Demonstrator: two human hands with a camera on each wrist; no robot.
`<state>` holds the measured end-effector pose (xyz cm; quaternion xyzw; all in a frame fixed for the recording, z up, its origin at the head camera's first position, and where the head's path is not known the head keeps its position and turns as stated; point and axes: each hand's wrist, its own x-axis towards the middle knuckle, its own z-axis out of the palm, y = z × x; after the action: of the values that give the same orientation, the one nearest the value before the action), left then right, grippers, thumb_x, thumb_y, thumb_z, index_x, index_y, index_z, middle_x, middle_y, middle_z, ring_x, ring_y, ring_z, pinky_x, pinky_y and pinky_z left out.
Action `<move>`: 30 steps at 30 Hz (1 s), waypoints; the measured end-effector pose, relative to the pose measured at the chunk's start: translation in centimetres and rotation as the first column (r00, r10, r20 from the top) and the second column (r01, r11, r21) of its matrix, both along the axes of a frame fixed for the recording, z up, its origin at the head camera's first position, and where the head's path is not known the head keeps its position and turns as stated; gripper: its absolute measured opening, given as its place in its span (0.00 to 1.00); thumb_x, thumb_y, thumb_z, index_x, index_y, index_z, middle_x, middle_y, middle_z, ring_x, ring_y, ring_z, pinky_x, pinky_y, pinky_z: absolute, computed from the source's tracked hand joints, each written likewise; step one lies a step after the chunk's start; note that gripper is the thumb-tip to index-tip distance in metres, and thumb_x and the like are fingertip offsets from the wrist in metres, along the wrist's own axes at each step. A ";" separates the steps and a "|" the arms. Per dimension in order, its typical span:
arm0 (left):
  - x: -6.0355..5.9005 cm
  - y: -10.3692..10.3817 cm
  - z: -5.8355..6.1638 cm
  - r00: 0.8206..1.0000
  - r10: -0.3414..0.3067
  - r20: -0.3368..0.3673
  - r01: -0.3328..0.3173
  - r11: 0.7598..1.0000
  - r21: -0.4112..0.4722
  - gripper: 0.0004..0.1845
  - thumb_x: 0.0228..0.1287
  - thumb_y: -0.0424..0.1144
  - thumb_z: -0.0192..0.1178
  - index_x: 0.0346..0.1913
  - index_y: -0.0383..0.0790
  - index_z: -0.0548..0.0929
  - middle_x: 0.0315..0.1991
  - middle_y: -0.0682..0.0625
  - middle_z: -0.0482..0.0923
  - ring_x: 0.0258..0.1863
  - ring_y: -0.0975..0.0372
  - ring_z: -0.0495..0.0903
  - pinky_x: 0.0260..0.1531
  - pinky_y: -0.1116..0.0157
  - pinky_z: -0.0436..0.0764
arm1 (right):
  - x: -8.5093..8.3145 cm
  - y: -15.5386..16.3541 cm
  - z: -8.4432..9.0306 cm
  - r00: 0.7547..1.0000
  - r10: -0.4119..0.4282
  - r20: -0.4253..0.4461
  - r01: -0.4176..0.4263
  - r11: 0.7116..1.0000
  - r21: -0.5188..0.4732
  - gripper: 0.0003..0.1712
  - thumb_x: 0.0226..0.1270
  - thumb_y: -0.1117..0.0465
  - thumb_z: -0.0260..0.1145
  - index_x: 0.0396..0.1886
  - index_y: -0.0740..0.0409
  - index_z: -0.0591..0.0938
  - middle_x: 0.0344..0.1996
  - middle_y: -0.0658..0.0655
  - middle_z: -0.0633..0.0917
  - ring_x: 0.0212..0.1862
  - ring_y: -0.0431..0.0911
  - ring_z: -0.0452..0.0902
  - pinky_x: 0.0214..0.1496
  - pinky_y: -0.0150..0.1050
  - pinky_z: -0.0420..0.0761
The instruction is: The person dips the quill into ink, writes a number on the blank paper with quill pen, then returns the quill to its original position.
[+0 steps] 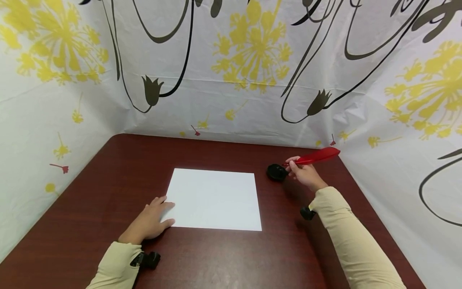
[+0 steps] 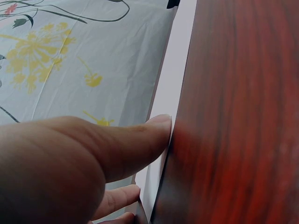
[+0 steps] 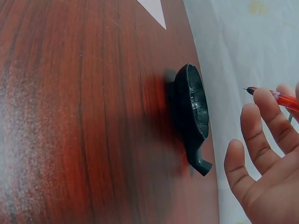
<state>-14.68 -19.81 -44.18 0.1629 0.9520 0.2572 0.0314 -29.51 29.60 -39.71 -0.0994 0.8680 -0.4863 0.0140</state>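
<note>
Sleeves, two, pale beige: left sleeve (image 1: 117, 263) and right sleeve (image 1: 357, 241), both at the near side. Tabletop (image 1: 216, 259), one, dark red-brown, wood-grained. Left hand (image 1: 151, 218): fingers spread, thumb and fingertips resting on the paper's left edge and near-left corner, gripping nothing. Paper (image 1: 216, 200), one sheet, white, flat at the middle of the tabletop. Right hand (image 1: 304, 172), well apart from the left: pinching a feather pen (image 1: 321, 155), red, dark-nibbed, its plume pointing right. Dish (image 1: 276, 172), one, black, shallow, with a short stem, to the far right of the paper; nib above it and apart from it in the right wrist view; contents, cannot tell. Patterned cloth (image 1: 231, 116), white, beyond the far edge. Condition, as judged: early stage; sheet laid and steadied, pen in hand; no mark visible on the paper, so any penwork appears outstanding.
</note>
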 end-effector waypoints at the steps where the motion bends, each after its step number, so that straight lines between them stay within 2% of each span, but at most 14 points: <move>1: 0.0 0.0 0.0 1.000 0.002 0.003 -0.002 1.000 -0.001 0.25 0.63 0.37 0.64 0.60 0.30 0.75 0.65 0.26 0.62 0.65 0.31 0.57 0.59 0.34 0.57 | 0.0 -0.1 0.1 1.000 0.001 0.008 -0.001 1.000 -0.003 0.22 0.79 0.54 0.50 0.58 0.68 0.72 0.43 0.70 0.80 0.41 0.61 0.78 0.42 0.48 0.80; 6: 0.0 0.1 0.2 1.000 0.008 0.016 -0.008 1.000 -0.002 0.25 0.63 0.37 0.64 0.61 0.31 0.75 0.66 0.26 0.61 0.65 0.31 0.56 0.60 0.35 0.57 | -0.1 -0.2 0.4 0.999 0.003 0.034 -0.002 1.000 -0.007 0.22 0.79 0.54 0.49 0.58 0.68 0.71 0.45 0.69 0.80 0.41 0.58 0.79 0.42 0.46 0.79; 13: -0.1 0.2 0.3 1.000 0.000 0.010 0.000 1.000 0.000 0.25 0.63 0.37 0.63 0.61 0.30 0.75 0.66 0.26 0.61 0.66 0.31 0.56 0.60 0.35 0.56 | -0.5 -0.4 -0.1 0.999 -0.017 0.051 0.019 0.999 -0.034 0.18 0.78 0.57 0.51 0.51 0.70 0.71 0.36 0.62 0.81 0.34 0.50 0.79 0.34 0.42 0.77; 17: 0.0 0.1 0.3 1.000 -0.004 0.024 0.004 1.000 0.000 0.25 0.63 0.37 0.63 0.61 0.30 0.74 0.66 0.26 0.61 0.66 0.31 0.56 0.60 0.35 0.56 | -0.7 -0.5 -0.5 0.998 -0.016 0.059 0.019 0.999 -0.049 0.16 0.77 0.60 0.52 0.50 0.73 0.71 0.31 0.60 0.81 0.31 0.51 0.76 0.29 0.40 0.75; 23: 0.0 0.0 0.2 0.999 -0.007 0.045 0.006 1.000 0.004 0.25 0.64 0.38 0.63 0.61 0.31 0.74 0.66 0.26 0.60 0.66 0.31 0.56 0.60 0.34 0.56 | -0.9 -0.5 -0.9 0.997 -0.021 0.072 0.022 1.000 -0.010 0.14 0.77 0.61 0.52 0.49 0.71 0.72 0.29 0.58 0.80 0.29 0.50 0.75 0.28 0.40 0.74; 30: 0.0 0.0 0.1 0.999 -0.001 0.044 0.001 1.000 0.001 0.25 0.64 0.38 0.63 0.61 0.31 0.74 0.66 0.26 0.61 0.66 0.32 0.56 0.60 0.35 0.56 | -1.0 -0.6 -1.2 0.997 -0.028 0.074 0.023 0.998 0.065 0.15 0.78 0.59 0.51 0.50 0.69 0.72 0.33 0.61 0.80 0.30 0.49 0.75 0.29 0.39 0.74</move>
<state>-14.65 -19.84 -44.08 0.1575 0.9509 0.2612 0.0525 -30.55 28.95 -40.86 -0.0694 0.8833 -0.4617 0.0437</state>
